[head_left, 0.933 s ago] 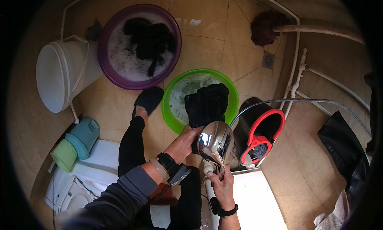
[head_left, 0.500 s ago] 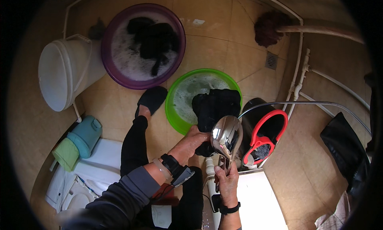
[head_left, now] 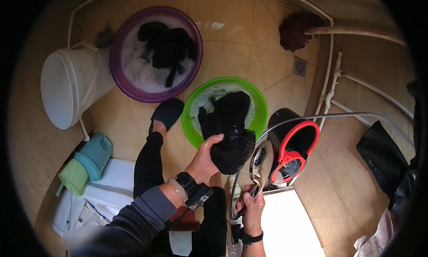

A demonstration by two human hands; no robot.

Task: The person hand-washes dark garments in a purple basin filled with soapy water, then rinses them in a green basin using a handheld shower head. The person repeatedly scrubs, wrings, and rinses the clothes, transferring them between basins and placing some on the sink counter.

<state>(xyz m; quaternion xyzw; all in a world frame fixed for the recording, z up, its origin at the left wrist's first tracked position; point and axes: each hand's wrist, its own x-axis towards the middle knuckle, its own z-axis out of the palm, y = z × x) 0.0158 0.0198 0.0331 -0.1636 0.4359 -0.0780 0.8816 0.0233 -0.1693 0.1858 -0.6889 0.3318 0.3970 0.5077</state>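
I am rinsing laundry by hand, as I judge it. My left hand (head_left: 206, 156) is clenched around a wet black garment (head_left: 229, 138), holding it bunched up just above the near rim of the green basin (head_left: 263, 109), which has soapy water and more of the dark cloth in it. My right hand (head_left: 252, 207) is wrapped around the handle of a chrome shower head (head_left: 261, 167), whose face is turned toward the garment; its metal hose (head_left: 339, 115) arcs off to the right. The next move, I think, calls for keeping the cloth over the basin and the spray aimed at it so runoff stays off my legs.

The floor (head_left: 232, 51) is beige tile with a drain (head_left: 299, 66) near the wall. A purple basin (head_left: 122, 85) with suds and dark clothes sits farther out, a white lidded bucket (head_left: 67, 89) to its left, a black bucket with a red handle (head_left: 294, 143) to my right.
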